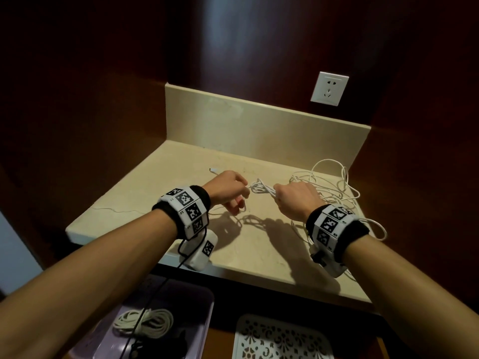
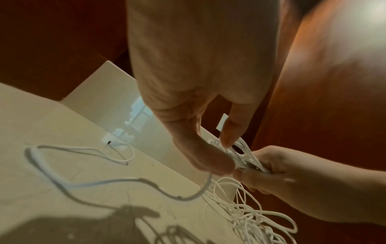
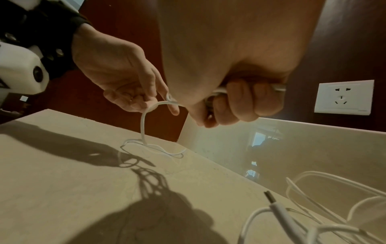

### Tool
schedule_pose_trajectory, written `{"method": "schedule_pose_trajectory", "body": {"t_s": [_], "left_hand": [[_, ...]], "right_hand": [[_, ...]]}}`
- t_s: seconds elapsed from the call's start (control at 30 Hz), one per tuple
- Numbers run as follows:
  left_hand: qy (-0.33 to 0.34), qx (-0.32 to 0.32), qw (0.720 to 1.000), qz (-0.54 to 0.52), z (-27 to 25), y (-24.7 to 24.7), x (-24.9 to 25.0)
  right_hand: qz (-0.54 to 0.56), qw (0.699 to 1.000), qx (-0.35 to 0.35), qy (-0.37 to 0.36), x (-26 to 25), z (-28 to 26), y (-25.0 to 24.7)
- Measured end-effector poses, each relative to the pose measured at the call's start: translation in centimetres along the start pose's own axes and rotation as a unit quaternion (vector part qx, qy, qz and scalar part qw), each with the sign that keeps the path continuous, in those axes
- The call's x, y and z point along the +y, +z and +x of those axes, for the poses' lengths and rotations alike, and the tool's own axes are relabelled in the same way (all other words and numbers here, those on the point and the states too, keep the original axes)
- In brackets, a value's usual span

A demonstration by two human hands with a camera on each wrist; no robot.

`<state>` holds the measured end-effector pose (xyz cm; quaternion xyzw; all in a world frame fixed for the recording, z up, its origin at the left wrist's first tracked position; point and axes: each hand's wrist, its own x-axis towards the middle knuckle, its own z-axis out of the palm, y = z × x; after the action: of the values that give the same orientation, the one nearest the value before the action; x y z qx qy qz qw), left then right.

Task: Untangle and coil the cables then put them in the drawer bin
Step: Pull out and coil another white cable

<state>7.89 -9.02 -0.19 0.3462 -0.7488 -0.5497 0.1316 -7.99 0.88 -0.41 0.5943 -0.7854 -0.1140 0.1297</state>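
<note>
While one coiled cable [image 1: 143,323] lies in the bin [image 1: 204,309], your fingers [image 3: 242,105] pinch a half-wound cable [image 1: 260,189] beside the tangle [image 1: 326,185] on the desk [image 1: 145,182].

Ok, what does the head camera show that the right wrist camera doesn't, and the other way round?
Only the head view shows the purple drawer bin below the counter, with a coiled cable already in it, and a white patterned tray beside it. Only the right wrist view shows the right hand's fingers curled round the cable bundle from underneath, and a loose connector lying on the counter. Both show the left hand pinching a white strand, the right hand, the beige counter and the wall socket.
</note>
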Motion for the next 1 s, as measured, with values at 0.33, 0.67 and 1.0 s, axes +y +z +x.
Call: {"method": "schedule_pose_trajectory", "body": {"t_s": [0.33, 0.67, 1.0], "left_hand": [[-0.022, -0.017, 0.998, -0.058, -0.3, 0.4, -0.6], [-0.033, 0.023, 0.998, -0.051, -0.2, -0.2, -0.9], [0.007, 0.055, 0.998, -0.018, -0.5, -1.7, -1.0]], "right_hand": [[-0.038, 0.999, 0.007, -0.033, -1.9, -0.1, -1.2], [0.025, 0.999, 0.008, -0.047, -3.7, 0.2, -1.5], [0.397, 0.913, -0.09, -0.028, -4.4, 2.1, -0.2]]}}
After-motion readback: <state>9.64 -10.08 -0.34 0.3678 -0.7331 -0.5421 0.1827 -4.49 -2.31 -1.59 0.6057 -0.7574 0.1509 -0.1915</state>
